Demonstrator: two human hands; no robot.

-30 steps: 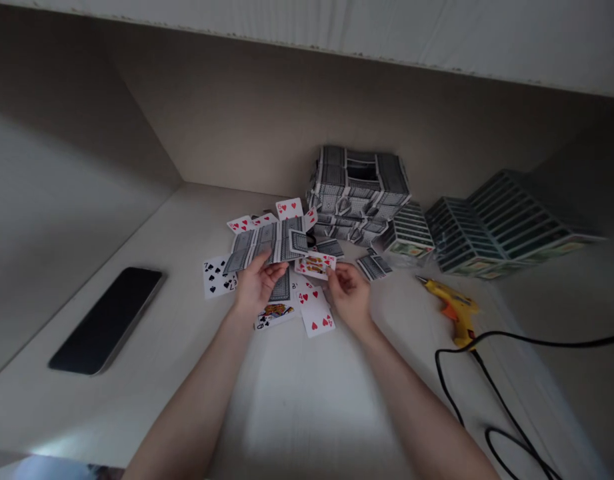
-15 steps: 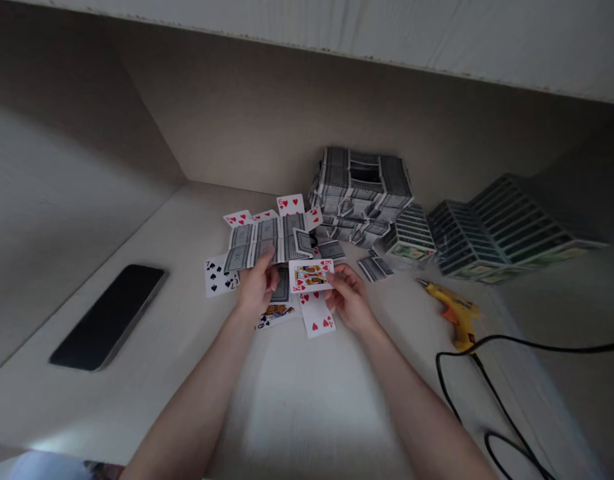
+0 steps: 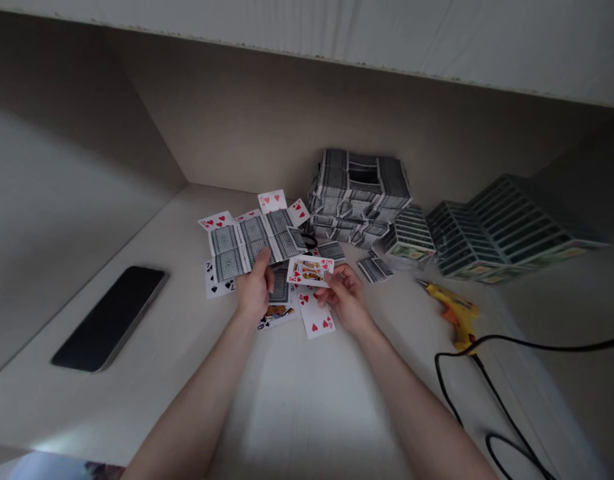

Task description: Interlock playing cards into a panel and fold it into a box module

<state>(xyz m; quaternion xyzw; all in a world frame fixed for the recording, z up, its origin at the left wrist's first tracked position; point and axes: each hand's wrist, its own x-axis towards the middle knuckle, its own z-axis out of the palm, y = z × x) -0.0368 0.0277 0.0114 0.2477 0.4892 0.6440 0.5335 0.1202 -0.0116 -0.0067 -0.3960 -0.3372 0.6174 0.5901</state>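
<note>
My left hand [image 3: 255, 287] grips the near edge of a panel of joined playing cards [image 3: 253, 241], thumb on top. The panel shows patterned backs, and red-suited cards stick out along its far edge. Between the thumb and fingers of my right hand [image 3: 345, 293] is a king of hearts card [image 3: 309, 271], face up, close to the panel's right end. Beneath lie a four of hearts [image 3: 317, 317], a seven of spades [image 3: 217, 285], partly covered by the panel, and a queen card [image 3: 277, 315].
Behind stands a box-like structure of cards [image 3: 359, 190]. Stacked decks [image 3: 507, 227] are at the right, with a yellow glue gun [image 3: 457, 310] and its black cord [image 3: 491, 397] in front. A black phone [image 3: 109, 319] lies left. A shelf edge [image 3: 307, 57] hangs overhead.
The card panel has shifted left and turned so more of its backs face up. My left hand moved slightly left with it. The king of hearts moved only a little.
</note>
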